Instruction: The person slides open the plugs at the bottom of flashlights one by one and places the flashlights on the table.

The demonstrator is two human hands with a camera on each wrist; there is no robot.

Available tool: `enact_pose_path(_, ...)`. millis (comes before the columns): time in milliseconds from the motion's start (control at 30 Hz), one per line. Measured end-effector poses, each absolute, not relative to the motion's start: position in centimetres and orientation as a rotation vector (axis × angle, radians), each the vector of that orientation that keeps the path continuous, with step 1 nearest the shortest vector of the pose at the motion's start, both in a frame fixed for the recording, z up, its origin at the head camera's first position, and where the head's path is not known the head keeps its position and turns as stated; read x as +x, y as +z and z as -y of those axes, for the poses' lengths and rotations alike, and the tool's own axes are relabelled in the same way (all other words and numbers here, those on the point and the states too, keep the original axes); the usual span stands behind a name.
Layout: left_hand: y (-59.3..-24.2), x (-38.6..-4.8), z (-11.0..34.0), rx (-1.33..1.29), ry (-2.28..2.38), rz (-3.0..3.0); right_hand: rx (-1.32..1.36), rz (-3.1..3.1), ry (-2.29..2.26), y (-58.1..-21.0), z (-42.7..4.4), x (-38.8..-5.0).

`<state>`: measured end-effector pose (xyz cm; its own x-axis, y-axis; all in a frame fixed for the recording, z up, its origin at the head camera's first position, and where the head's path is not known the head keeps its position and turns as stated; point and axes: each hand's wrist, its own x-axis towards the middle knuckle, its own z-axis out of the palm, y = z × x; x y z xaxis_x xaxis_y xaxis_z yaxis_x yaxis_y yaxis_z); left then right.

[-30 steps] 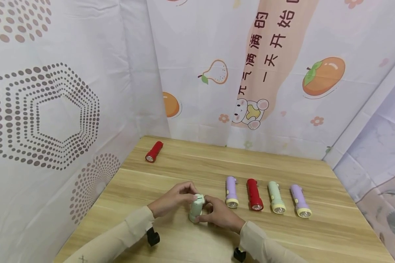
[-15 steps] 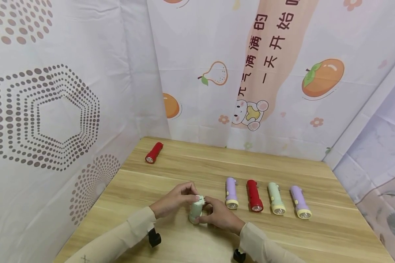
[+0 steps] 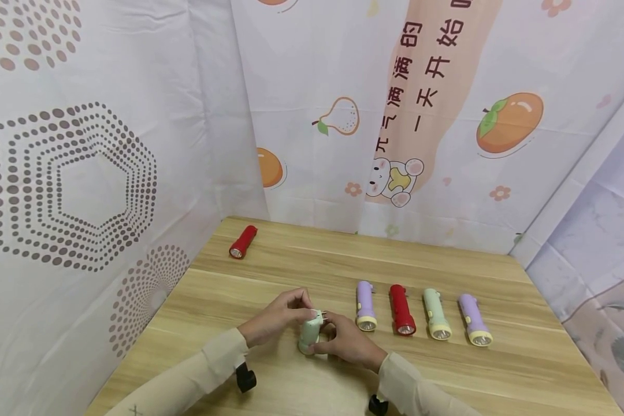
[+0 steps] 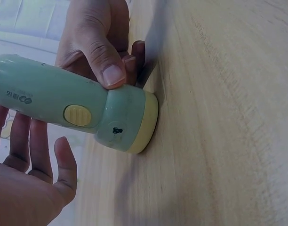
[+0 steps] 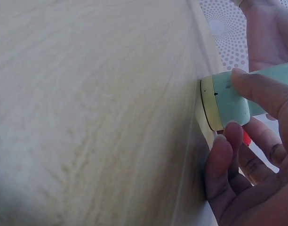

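Observation:
A pale green flashlight (image 3: 309,336) stands upright on the table, its cream lens rim (image 4: 147,123) downward against the wood. My right hand (image 3: 351,341) grips its lower end, the thumb pressed on the green head, as the right wrist view shows. At the top end my left hand (image 3: 278,316) holds the flashlight, its thumb on the end and its fingers curled behind. Two metal prongs (image 3: 322,315) stick out from the top end toward the right. In the left wrist view a cream switch (image 4: 78,115) shows on the body.
To the right lie a purple flashlight (image 3: 365,303), a red flashlight (image 3: 401,306), a green flashlight (image 3: 435,312) and another purple flashlight (image 3: 473,318) in a row. One more red flashlight (image 3: 244,241) lies at the far left of the wooden table (image 3: 301,254). Printed curtains (image 3: 312,69) hang behind.
The metal prongs, not visible at first, have come out at the flashlight's top end. My left thumb has shifted slightly right over that end; the right hand keeps its grip.

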<state>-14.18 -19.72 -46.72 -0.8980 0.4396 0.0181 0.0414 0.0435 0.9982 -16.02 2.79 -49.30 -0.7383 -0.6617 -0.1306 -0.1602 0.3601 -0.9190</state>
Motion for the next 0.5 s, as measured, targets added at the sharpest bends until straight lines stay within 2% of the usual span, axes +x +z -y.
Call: enact_pose_path(500,-46.81,-14.17,19.43,0.484,1.941,-2.068,-0.730,-2.157,-1.371,-49.51,-2.75,-16.06)
